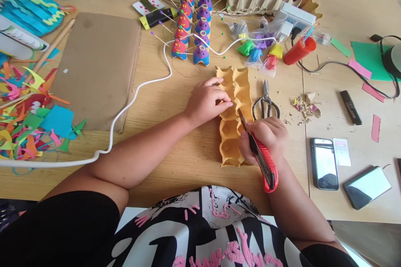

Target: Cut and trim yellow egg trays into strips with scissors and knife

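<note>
A yellow-orange egg carton [230, 133] lies lengthwise on the table in front of me, its cups facing up. My left hand [206, 100] reaches over its left edge, fingers curled onto the cups and holding it. In my right hand [266, 137] is a red box cutter [263, 160], its blade slanting up and left to touch the carton's middle ridge. Just right of the carton rests a pair of scissors [266, 100] with black handles, points away from me. The tip of the blade is hard to make out against the cardboard.
Painted carton figures [201, 54] stuck with pins stand beyond the carton. A white cable [138, 87] crosses the table. Cardboard [97, 62] and paper scraps [31, 129] lie left. Clay bags [255, 52], a red cup [299, 50] and a phone [324, 164] are right.
</note>
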A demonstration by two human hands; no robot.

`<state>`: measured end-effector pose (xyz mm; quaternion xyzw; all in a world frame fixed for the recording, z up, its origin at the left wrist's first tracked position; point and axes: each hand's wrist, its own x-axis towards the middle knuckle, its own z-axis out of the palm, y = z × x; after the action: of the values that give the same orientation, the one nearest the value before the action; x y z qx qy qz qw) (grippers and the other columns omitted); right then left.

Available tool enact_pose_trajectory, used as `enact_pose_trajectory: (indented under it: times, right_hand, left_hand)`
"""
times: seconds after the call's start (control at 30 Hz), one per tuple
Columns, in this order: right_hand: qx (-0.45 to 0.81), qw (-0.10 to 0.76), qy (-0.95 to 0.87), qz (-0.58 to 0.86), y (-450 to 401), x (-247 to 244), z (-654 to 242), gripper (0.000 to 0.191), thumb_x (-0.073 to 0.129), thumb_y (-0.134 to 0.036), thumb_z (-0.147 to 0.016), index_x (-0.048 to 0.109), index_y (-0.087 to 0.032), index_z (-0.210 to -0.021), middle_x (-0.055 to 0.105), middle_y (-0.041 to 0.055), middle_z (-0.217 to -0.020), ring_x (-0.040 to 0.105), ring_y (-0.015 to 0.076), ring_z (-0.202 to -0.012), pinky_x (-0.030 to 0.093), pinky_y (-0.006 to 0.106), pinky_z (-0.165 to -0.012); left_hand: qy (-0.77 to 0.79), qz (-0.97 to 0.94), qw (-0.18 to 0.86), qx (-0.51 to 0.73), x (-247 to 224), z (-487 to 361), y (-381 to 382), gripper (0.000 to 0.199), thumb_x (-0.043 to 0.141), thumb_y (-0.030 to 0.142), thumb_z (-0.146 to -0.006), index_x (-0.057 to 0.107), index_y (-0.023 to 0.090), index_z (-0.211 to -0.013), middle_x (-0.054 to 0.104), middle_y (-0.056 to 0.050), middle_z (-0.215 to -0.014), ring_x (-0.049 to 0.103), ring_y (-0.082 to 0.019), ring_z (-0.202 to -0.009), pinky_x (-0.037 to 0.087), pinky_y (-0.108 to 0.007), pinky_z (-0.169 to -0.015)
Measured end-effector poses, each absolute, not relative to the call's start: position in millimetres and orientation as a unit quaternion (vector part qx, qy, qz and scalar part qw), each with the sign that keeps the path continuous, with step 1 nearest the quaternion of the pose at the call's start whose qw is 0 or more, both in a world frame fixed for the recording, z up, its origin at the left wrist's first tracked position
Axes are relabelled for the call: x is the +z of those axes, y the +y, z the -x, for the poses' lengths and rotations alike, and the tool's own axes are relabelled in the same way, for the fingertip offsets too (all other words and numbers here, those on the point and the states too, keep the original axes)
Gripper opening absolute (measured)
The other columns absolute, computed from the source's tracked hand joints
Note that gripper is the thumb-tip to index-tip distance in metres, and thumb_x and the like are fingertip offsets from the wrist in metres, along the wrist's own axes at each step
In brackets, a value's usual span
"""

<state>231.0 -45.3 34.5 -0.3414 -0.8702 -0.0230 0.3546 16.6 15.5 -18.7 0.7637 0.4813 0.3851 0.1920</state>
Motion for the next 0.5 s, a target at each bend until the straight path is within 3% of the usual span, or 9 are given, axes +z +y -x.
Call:
enact_pose_trajectory:
  times: [0.23, 0.5]
  right_hand:
    - [-0.03, 0.424, -0.837, 0.345, -43.6, 28.8, -233.3, 0.016, 0.064, -0.021, -0.081, 0.056, -0.025, -0.095, 0.068, -0.0016, -0.071, 0.062, 0.0167, -0.058, 0.048, 0.033, -0.062]
    - [-0.022, 0.382, -0.841, 0.382, -40.9, 22.9, -229.3, 0.017, 0.064, -0.024, -0.086, 0.056, -0.026, -0.1, 0.068, 0.0005, -0.073, 0.065, 0.0209, -0.061, 0.05, 0.037, -0.066]
  left_hand:
    - [0.481, -0.764, 0.194, 0.384, -19.6, -16.1, 15.9, 0.011, 0.075, 0.032, -0.085, 0.079, 0.023, -0.079, 0.076, -0.003, -0.075, 0.064, -0.032, -0.127, 0.05, -0.047, -0.108]
    - [0.489, -0.763, 0.194, 0.377, -18.5, -17.0, 16.3, 0.011, 0.075, 0.031, -0.084, 0.08, 0.023, -0.079, 0.075, -0.003, -0.074, 0.063, -0.032, -0.129, 0.05, -0.047, -0.107]
